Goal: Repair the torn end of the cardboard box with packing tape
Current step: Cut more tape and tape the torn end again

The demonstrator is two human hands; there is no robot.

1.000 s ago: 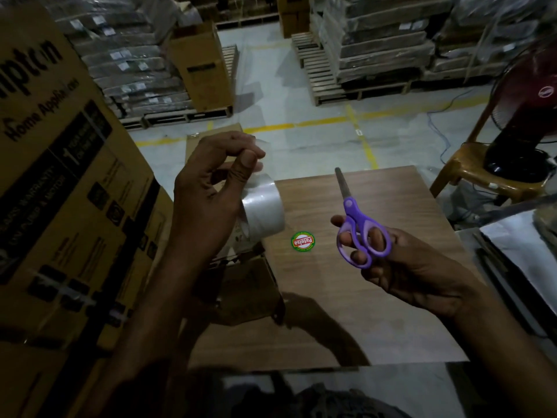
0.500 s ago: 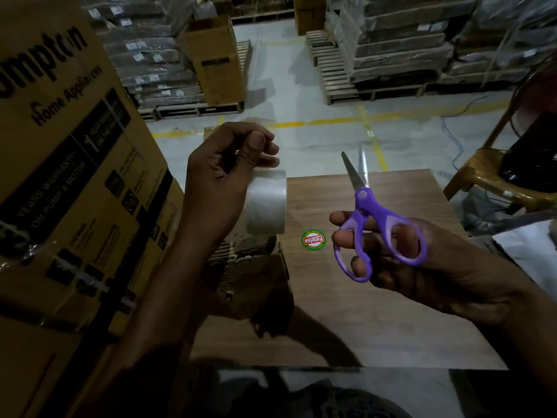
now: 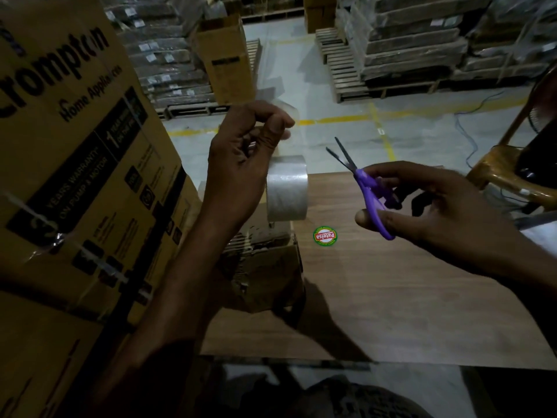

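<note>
A dim warehouse, seen looking down at a wooden desk (image 3: 376, 297). Nearest, below the left hand's fingers, the cardboard box (image 3: 265, 267) lies on the desk, its torn end already partly taped. The left hand (image 3: 238, 164) pinches the loose end of clear tape, while the tape roll (image 3: 287, 188) hangs just under those fingers, keeping a strip taut. The right hand (image 3: 428, 206) grips purple scissors (image 3: 369, 182), blades parted, beside the strip, likely ready to cut. Farther off stand pallets (image 3: 346, 70) of wrapped goods.
</note>
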